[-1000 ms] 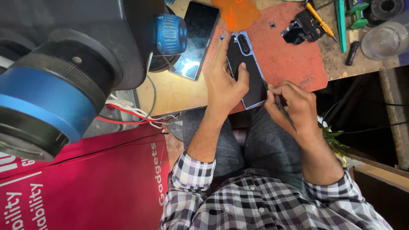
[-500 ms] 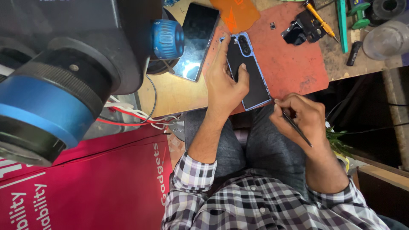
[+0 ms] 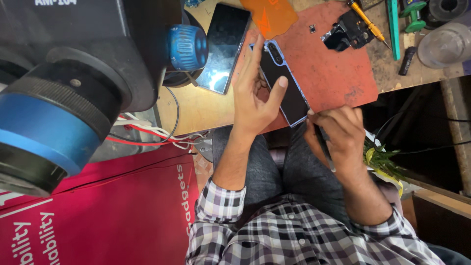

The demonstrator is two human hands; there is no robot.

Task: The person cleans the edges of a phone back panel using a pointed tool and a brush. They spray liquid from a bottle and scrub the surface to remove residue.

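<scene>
Wooden and scuffed, the table carries a red mat across its upper middle, with a big microscope head filling the view from nine to eleven o'clock. On the mat's near edge a dark phone with a blue frame lies camera end up. The left hand rests over its left side, fingers stretched flat and the thumb laid across the back, so the hand is open and pressing rather than clasping. At four o'clock from the phone, the right hand is curled tight around a thin dark tool, its fingertips touching the phone's lower corner. A second phone with a glossy dark screen lies at eleven o'clock from the first, just beside a blue knob. An orange sheet sits at twelve o'clock. Toward two o'clock lie small black parts, a yellow-handled screwdriver, a green tool and a clear plastic cup. Red fabric covers the lower left.
</scene>
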